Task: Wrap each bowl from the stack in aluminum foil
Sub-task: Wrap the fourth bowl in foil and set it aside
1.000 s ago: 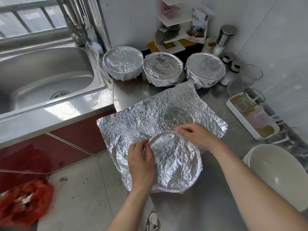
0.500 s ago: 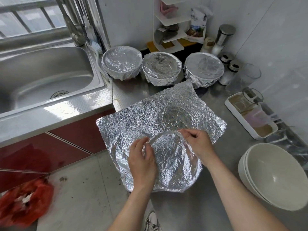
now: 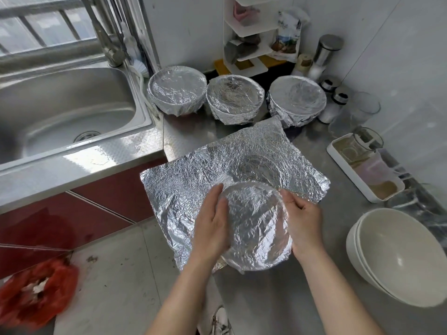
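A foil-covered bowl [image 3: 256,226] sits near the counter's front edge, on top of a large crinkled foil sheet [image 3: 193,180]. My left hand [image 3: 212,228] presses against its left side and my right hand [image 3: 303,221] cups its right side, both holding the foil against the bowl. Three foil-wrapped bowls stand in a row at the back: one on the left [image 3: 177,89], one in the middle [image 3: 234,99], one on the right [image 3: 296,100]. A stack of bare white bowls [image 3: 399,257] rests at the right.
A steel sink [image 3: 60,114] with a tap lies at the left. A white tray [image 3: 362,170] with cups, glass jars and shakers [image 3: 336,102] line the right wall. A white corner shelf [image 3: 246,35] stands at the back. A red bag [image 3: 36,291] lies on the floor.
Both hands slid from the bowl's top rim down around its sides, the right hand moving from the far edge to the right flank. The view shifted, bringing the bare bowl stack further into view.
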`<state>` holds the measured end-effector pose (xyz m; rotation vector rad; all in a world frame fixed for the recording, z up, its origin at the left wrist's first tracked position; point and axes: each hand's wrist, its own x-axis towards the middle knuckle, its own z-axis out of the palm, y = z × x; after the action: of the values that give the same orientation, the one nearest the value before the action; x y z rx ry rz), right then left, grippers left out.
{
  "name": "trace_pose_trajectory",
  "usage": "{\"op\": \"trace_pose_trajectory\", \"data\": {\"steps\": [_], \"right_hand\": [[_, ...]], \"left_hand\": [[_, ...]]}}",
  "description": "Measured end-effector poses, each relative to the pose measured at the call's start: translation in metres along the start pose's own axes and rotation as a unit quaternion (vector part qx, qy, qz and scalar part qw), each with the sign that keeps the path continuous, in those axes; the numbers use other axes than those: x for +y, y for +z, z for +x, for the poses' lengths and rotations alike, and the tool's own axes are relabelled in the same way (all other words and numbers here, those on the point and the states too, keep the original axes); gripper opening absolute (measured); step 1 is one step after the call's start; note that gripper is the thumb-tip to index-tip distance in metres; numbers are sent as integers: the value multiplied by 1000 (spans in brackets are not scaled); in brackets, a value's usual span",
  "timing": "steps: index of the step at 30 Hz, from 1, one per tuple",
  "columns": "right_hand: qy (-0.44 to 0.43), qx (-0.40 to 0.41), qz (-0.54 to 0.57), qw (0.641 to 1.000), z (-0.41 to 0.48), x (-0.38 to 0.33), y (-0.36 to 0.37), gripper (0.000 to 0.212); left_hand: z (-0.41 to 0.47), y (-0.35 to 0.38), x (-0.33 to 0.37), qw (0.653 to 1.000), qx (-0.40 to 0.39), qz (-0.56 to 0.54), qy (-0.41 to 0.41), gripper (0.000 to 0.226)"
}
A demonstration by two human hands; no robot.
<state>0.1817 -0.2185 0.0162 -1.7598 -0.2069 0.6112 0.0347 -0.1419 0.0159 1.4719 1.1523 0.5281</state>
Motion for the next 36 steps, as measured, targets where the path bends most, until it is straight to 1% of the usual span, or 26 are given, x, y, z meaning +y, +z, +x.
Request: {"op": "trace_pose_trajectory", "data": {"steps": [4, 6, 9, 11, 12, 13, 16, 17, 18, 19, 20, 22, 25, 27, 30, 33, 36], "right_hand": [[33, 105, 85, 990, -17, 11, 5, 16], [45, 148, 102, 983, -25, 20, 11, 21], [46, 189, 86, 977, -32, 34, 16, 23], [49, 189, 73, 978, -33, 38, 17, 21], [47, 176, 63, 981, -33, 40, 16, 19], [44, 156, 42, 986, -33, 38, 14, 18], [10, 77, -75, 994, -20, 26, 2, 31], [-17, 48, -131, 990, -12, 16, -1, 27], [-35, 5, -178, 983, -3, 3, -4, 21], [-47, -44, -215, 975, 8, -9, -4, 26], [-42, -88, -248, 964, 18, -23, -2, 36], [-17, -174, -291, 941, 34, -44, 10, 47], [21, -270, -334, 903, 52, -52, 34, 53], [30, -300, -331, 894, 58, -51, 45, 48], [-8, -343, -337, 877, 61, -47, 54, 38], [-41, -377, -355, 855, 59, -43, 53, 37], [-53, -395, -362, 843, 60, -44, 50, 37]], "left_hand": [[36, -9, 17, 985, -103, 104, 95, 43], [50, -8, 22, 971, -140, 145, 130, 43], [61, -7, 19, 957, -179, 186, 133, 39], [61, -8, 15, 957, -177, 195, 126, 40], [60, -9, 13, 960, -155, 197, 127, 41], [57, -9, 11, 965, -117, 195, 128, 42], [33, -12, 1, 983, 54, 151, 87, 39], [22, -13, -3, 984, 97, 137, 64, 38], [12, -12, -8, 983, 123, 128, 42, 38], [2, -11, -13, 983, 131, 125, 19, 40], [-5, -8, -16, 985, 126, 119, -5, 45], [-14, 0, -18, 990, 100, 95, -41, 53], [-14, 10, -18, 994, 84, 59, -33, 53], [-11, 14, -18, 995, 86, 50, -25, 50], [-7, 14, -19, 996, 81, 26, -36, 48], [-5, 14, -22, 995, 81, 14, -52, 46], [-2, 15, -30, 995, 88, 12, -54, 44]]}}
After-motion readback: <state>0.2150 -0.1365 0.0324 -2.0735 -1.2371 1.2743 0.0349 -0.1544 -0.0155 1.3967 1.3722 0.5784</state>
